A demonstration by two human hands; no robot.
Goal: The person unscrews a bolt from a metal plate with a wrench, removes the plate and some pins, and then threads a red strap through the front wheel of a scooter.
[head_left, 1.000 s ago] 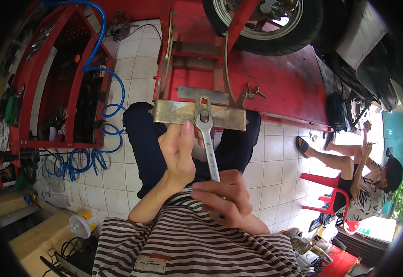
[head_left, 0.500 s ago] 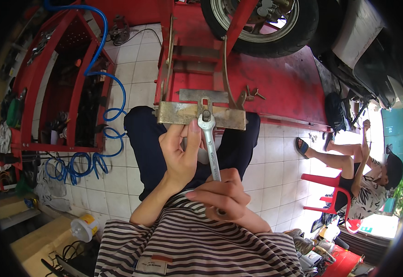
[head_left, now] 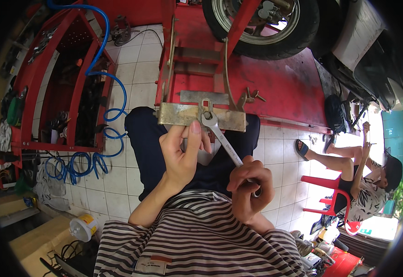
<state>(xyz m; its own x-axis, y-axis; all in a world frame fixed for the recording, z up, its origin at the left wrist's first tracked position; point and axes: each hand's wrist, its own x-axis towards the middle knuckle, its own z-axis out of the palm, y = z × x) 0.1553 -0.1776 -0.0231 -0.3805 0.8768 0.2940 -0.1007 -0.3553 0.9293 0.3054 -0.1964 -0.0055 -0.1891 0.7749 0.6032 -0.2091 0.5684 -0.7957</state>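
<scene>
A silver combination wrench (head_left: 225, 144) slants up and left, its open jaw around a small bolt (head_left: 207, 115) on a worn metal bracket (head_left: 178, 112). Around the wrench's lower end curl the fingers of my right hand (head_left: 253, 184). My left hand (head_left: 183, 150) pinches the bracket's lower edge from below, thumb in front and the other fingers partly hidden behind it. The bracket has a slotted tab in its middle, and two long curved metal arms run from it toward the red stand.
A red lift platform (head_left: 280, 87) carries a motorcycle wheel (head_left: 261, 27) and some loose bolts (head_left: 255, 95). At left stands a red tool cart (head_left: 74, 78) beside a coiled blue air hose (head_left: 74, 168). A person (head_left: 365, 184) sits on a red plastic chair (head_left: 321, 180) at right.
My right hand has swung right with the wrench handle, so the wrench now leans more. Its jaw stays at the bolt. My left hand has hardly moved.
</scene>
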